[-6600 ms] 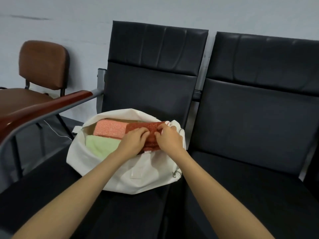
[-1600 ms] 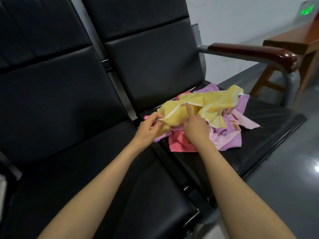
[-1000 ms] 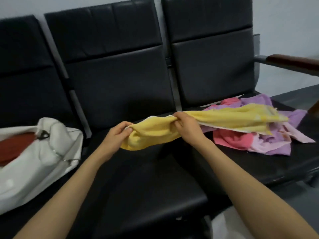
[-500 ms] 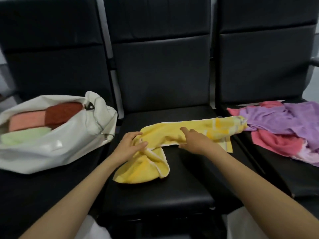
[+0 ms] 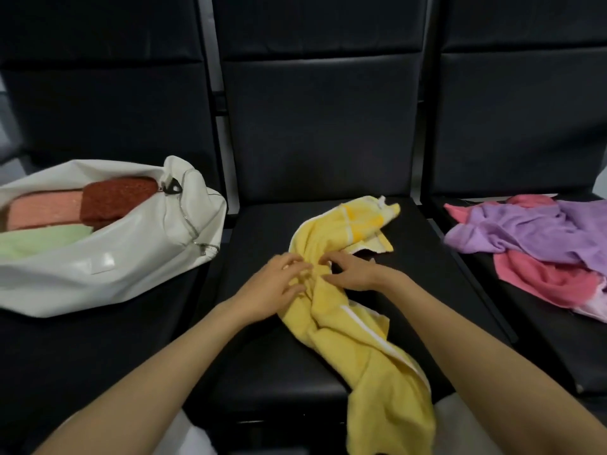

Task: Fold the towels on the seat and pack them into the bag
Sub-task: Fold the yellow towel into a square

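A crumpled yellow towel (image 5: 348, 326) lies along the middle black seat (image 5: 272, 369), its near end hanging over the front edge. My left hand (image 5: 276, 284) and my right hand (image 5: 353, 270) both pinch the bunched middle of it. On the left seat sits a white bag (image 5: 108, 267), open, holding folded towels: a dark red one (image 5: 118, 200), a salmon one (image 5: 42, 210) and a pale green one (image 5: 39, 239). On the right seat lies a heap with a purple towel (image 5: 532, 231) over a pink towel (image 5: 551, 280).
Three black padded seats stand in a row with tall backrests (image 5: 315, 110). A metal post (image 5: 216, 103) separates the left and middle backs. The bag's cord and black toggle (image 5: 172, 187) hang at its mouth. Pale clothing on my lap shows below the seat edge.
The yellow towel has been pulled from the right-hand heap onto the middle seat and now trails over its front edge. Both hands have come together at its middle.
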{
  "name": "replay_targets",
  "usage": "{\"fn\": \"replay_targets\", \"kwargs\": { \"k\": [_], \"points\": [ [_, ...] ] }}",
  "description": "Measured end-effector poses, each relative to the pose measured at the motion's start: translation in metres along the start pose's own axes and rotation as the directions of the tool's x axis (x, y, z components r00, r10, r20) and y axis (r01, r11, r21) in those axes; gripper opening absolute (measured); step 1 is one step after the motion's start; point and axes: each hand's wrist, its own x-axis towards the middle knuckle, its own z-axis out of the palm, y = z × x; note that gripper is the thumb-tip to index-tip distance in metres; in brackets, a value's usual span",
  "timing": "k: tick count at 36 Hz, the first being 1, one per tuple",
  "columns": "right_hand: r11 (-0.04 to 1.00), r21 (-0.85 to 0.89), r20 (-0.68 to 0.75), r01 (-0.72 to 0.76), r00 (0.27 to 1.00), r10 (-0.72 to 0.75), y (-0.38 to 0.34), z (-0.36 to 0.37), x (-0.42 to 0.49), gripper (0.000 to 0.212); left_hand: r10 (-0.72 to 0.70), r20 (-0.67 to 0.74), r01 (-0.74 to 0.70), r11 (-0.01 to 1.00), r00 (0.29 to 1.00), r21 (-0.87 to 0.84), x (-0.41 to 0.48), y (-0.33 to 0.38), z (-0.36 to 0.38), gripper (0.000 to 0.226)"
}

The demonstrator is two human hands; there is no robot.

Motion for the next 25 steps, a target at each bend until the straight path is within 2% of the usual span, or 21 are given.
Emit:
{"fn": "replay_targets", "kwargs": {
  "k": [1, 3, 5, 8, 11, 14, 16, 18, 19, 21, 23, 25],
  "points": [
    [1.0, -0.03, -0.013, 0.002, 1.0, -0.002, 0.0, 0.002, 0.001, 0.049, -0.046, -0.003, 0.046, 0.999, 0.999, 0.021, 0.001, -0.006, 0.002, 0.053],
    [1.0, -0.011, -0.037, 0.01, 0.999, -0.01, -0.003, 0.004, 0.001, 0.054, -0.155, 0.087, 0.153, 0.988, 0.984, 0.03, 0.001, -0.018, 0.004, 0.065],
    [0.999, 0.018, -0.074, -0.027, 0.997, 0.028, -0.006, 0.003, 0.0, 0.061, -0.2, 0.174, 0.161, 0.963, 0.964, 0.216, 0.001, -0.022, 0.007, 0.079],
    [0.991, -0.077, -0.128, -0.113, 0.986, 0.102, -0.001, -0.002, -0.001, 0.062, -0.265, 0.096, 0.188, 0.857, 0.96, 0.479, 0.0, -0.018, 0.001, 0.065],
    [0.962, -0.187, -0.191, -0.201, 0.968, 0.165, 0.012, -0.013, -0.005, 0.06, -0.346, 0.002, 0.267, 0.727, 0.938, 0.632, -0.001, -0.01, -0.008, 0.062],
    [0.892, -0.271, -0.293, -0.361, 0.914, 0.281, 0.03, -0.025, -0.009, 0.061, -0.45, -0.049, 0.393, 0.715, 0.892, 0.578, -0.002, -0.011, -0.014, 0.064],
    [0.831, -0.28, -0.361, -0.481, 0.855, 0.373, 0.041, -0.029, -0.012, 0.059, -0.507, 0.025, 0.453, 0.79, 0.861, 0.413, -0.003, -0.014, -0.014, 0.057],
    [0.772, -0.291, -0.429, -0.565, 0.798, 0.423, 0.045, -0.032, -0.013, 0.056, -0.475, 0.07, 0.438, 0.851, 0.877, 0.292, -0.002, -0.016, -0.012, 0.052],
    [0.757, -0.298, -0.464, -0.581, 0.781, 0.417, 0.045, -0.033, -0.012, 0.056, -0.414, 0.032, 0.389, 0.878, 0.91, 0.277, -0.002, -0.017, -0.012, 0.046],
    [0.793, -0.277, -0.515, -0.542, 0.781, 0.354, 0.041, -0.036, -0.012, 0.051, -0.216, -0.091, 0.231, 0.949, 0.972, 0.217, 0.0, -0.018, -0.008, 0.024],
    [0.877, -0.196, -0.496, -0.439, 0.816, 0.298, 0.032, -0.038, -0.014, 0.043, -0.088, -0.103, 0.103, 0.983, 0.991, 0.154, 0.002, -0.019, -0.006, 0.04],
    [0.922, -0.122, -0.37, -0.367, 0.879, 0.3, 0.019, -0.037, -0.018, 0.046, -0.122, 0.013, 0.118, 0.98, 0.992, 0.162, 0.002, -0.021, -0.005, 0.054]
  ]
}}
